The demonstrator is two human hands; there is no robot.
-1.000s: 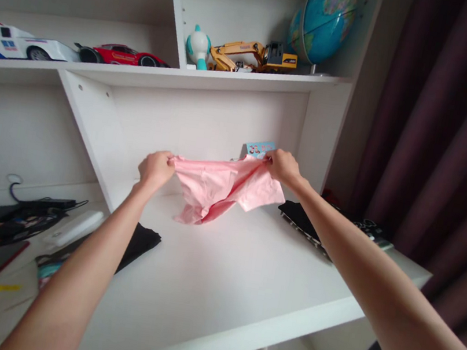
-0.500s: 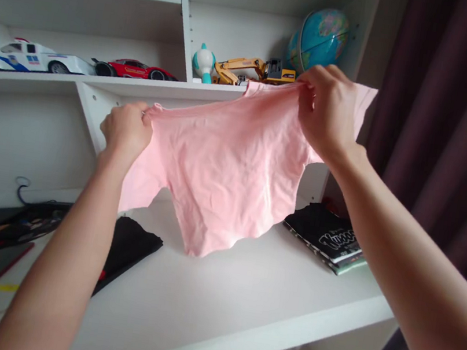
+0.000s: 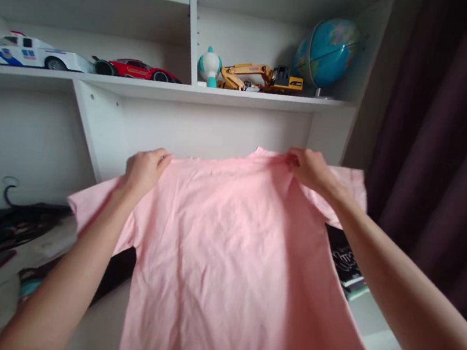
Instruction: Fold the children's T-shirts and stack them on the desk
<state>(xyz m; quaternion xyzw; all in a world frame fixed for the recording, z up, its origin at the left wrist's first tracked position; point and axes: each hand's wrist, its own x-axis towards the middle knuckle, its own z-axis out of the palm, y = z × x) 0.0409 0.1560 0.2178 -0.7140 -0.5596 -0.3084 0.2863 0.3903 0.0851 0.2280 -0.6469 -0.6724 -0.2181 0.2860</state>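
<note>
A pink T-shirt [image 3: 225,256] is stretched between my two hands, its body spread toward me over the desk. My left hand [image 3: 145,170] is closed on the shirt's left shoulder, and the left sleeve hangs outward under my forearm. At the other shoulder, close to the neckline, my right hand [image 3: 310,168] pinches the fabric. The right sleeve sticks out past that wrist. The shirt's lower end runs out of view at the bottom.
Folded dark clothes [image 3: 346,259] lie at the desk's right, partly covered by the shirt. Dark garments with a hanger [image 3: 9,191] lie at left. Shelves above hold a globe [image 3: 331,52], a toy excavator [image 3: 269,79] and toy cars [image 3: 137,69]. A dark curtain [image 3: 449,143] hangs at right.
Both hands have come down, the right one more. The shirt, earlier bunched up and lifted above the desk, is now opened out toward me, with its body extending below the view.
</note>
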